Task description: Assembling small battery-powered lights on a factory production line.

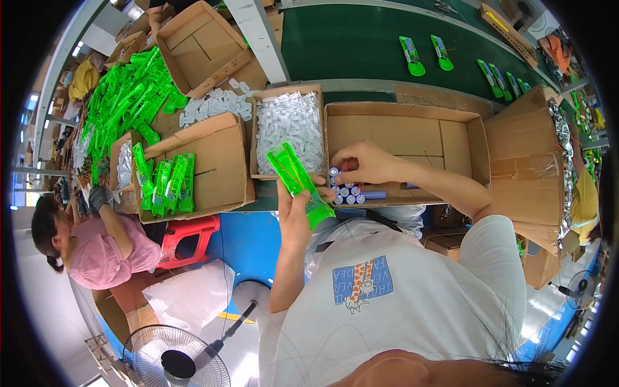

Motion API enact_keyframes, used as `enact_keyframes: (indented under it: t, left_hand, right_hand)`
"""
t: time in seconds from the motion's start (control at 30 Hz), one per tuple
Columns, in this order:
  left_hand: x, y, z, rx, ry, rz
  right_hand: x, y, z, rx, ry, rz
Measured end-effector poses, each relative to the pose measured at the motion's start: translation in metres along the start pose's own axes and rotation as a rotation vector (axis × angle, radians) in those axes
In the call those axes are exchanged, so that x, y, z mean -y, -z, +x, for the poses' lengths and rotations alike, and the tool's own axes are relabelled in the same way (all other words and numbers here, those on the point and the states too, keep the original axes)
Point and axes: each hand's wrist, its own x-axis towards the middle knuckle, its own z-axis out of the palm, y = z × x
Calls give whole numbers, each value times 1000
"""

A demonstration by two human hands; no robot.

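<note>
My left hand [294,216] is closed round a long bright green plastic shell [291,169], which is tilted, with a thin wire along its inside. My right hand [362,162] reaches into the near left corner of a cardboard box [412,129]. Its bent fingers pinch a battery cell with red wires, partly hidden by the fingers. Several blue-wrapped battery cells [348,192] stand or lie just below that hand. Left of this box, a smaller carton [255,106] holds many small white plastic parts [290,126].
An open carton [219,155] at the left holds several green shells [173,184]. Behind it lie a large green heap [129,97] and flat white pieces [216,106]. More shells lie on a green belt [348,45]. A co-worker in pink [109,251] sits left, near a fan [177,361].
</note>
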Motion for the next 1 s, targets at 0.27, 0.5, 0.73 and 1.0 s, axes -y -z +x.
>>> enact_keyframes:
  t: [0.27,0.5,0.73,1.0]
  left_hand:
    - [10,-2,-9,77,148,-42]
    - [11,-2,-4,61,150,-48]
    - [9,7,2,148,94,42]
    - [-17,41,-4,-13,99,-140]
  right_hand:
    - [23,-9,-2,-200,-43,-284]
    - [42,-6,-6,-305,-128,9]
    - [45,-15,4,-178,870,-522]
    - [53,-19,64,251,571,14]
